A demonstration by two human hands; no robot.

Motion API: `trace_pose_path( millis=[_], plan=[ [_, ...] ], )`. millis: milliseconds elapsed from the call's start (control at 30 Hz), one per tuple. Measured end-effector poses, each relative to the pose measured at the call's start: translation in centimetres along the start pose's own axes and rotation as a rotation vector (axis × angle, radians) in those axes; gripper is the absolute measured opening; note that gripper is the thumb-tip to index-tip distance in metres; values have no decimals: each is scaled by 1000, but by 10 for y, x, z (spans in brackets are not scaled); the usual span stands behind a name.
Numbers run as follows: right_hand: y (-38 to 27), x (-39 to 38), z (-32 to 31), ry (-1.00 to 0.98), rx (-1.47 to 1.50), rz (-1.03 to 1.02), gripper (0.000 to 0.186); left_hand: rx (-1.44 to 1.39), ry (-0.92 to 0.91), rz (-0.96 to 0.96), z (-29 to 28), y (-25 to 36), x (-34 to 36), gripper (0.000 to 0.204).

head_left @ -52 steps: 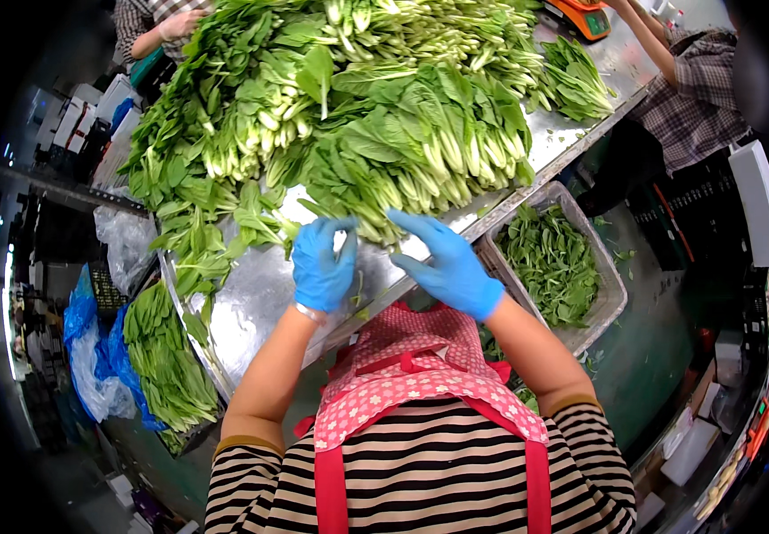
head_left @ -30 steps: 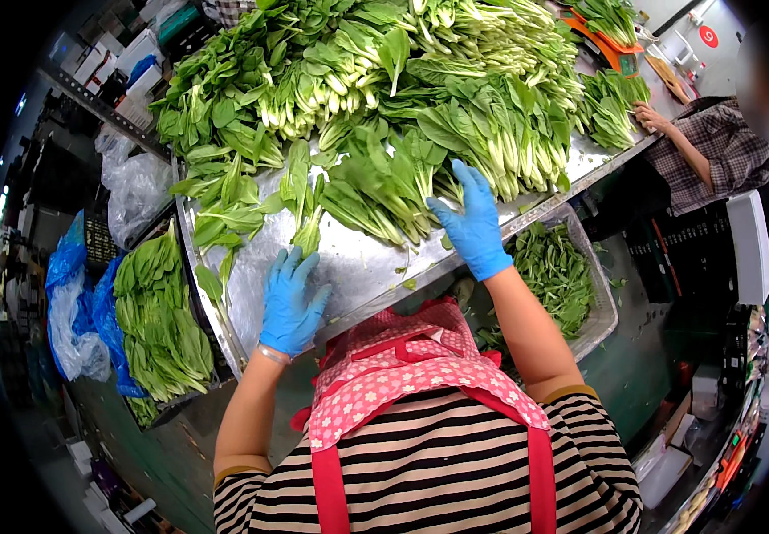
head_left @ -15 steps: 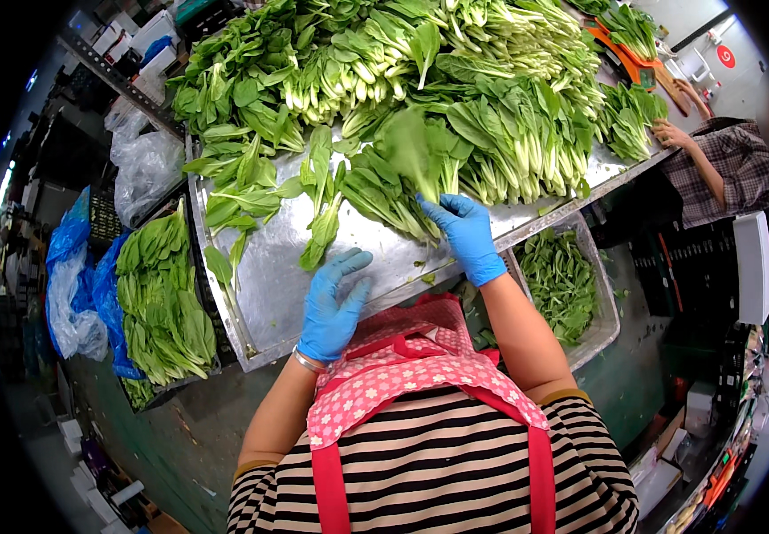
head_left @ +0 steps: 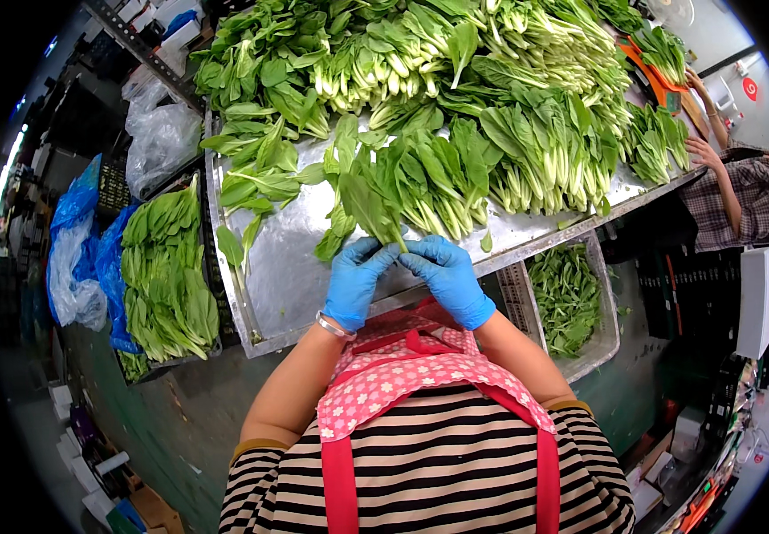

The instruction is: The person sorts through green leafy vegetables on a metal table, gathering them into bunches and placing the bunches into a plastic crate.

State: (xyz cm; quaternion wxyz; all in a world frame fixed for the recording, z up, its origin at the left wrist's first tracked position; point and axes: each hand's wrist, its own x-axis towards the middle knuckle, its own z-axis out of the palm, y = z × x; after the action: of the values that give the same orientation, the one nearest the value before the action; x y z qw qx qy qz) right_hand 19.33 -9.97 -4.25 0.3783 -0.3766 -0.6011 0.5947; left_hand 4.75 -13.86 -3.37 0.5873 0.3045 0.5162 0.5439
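Note:
My left hand (head_left: 353,280) and my right hand (head_left: 448,278), both in blue gloves, meet close to the near edge of the metal table (head_left: 270,267). Their fingertips are closed at the stem end of a stalk of leafy greens (head_left: 371,209), whose leaves point away from me. Right behind it lies a loose bunch of greens (head_left: 438,178) with pale stems toward me. A large heap of the same greens (head_left: 384,58) covers the far part of the table, and a neat row of bunches (head_left: 545,147) sits to the right.
At left stands a crate of greens (head_left: 166,276) beside blue plastic bags (head_left: 77,267). A pale plastic tub (head_left: 611,307) with loose leaves is below the table's right edge. Another person (head_left: 745,191) reaches to the table at far right, near an orange scale (head_left: 656,76).
My right hand has come down toward me with a stalk of greens. My left hand has moved forward and right to meet it, and its fingers have closed at the stem.

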Motion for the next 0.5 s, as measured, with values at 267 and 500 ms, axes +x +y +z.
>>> trace_pose_path(
  millis=[267,500],
  plan=[
    [-8,7,-4,311,445,346,24,-172,45,14,-1,10,-14,27],
    [-12,-7,14,-70,65,25,27,-125,9,-43,-8,2,-23,27]
  ],
)
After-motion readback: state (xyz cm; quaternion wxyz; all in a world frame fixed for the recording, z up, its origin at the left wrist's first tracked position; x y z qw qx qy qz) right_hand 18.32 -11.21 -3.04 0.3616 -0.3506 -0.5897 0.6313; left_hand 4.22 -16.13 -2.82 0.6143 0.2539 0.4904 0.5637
